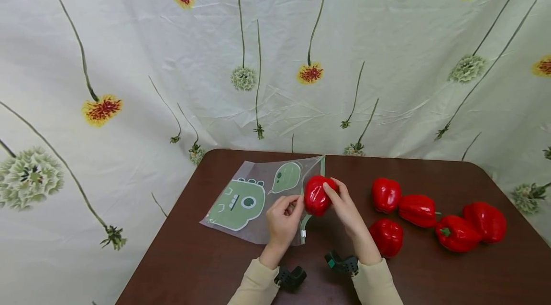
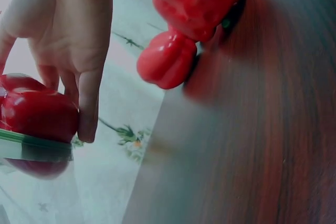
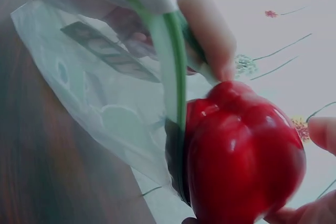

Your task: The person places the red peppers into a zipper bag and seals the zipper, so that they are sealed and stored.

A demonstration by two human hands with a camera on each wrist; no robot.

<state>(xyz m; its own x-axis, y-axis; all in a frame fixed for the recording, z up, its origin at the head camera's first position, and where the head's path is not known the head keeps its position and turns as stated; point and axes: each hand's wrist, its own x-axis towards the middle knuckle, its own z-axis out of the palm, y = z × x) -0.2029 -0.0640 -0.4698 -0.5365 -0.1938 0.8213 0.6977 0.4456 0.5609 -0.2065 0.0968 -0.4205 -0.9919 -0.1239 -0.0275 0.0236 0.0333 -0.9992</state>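
A red bell pepper (image 1: 317,195) is apparently being fed into the mouth of a clear zip bag (image 1: 247,200); part of it is seen behind the bag's green zip strip (image 3: 178,66). For the next move, the mouth must be held wide while the pepper is pushed leftward. Both forearms are stretched over the brown table (image 1: 181,266). The bag's edge is pinched by the left hand (image 1: 284,219), its fingers bent; the pepper is gripped from the right by the right hand (image 1: 346,204), fingers and thumb curved around it.
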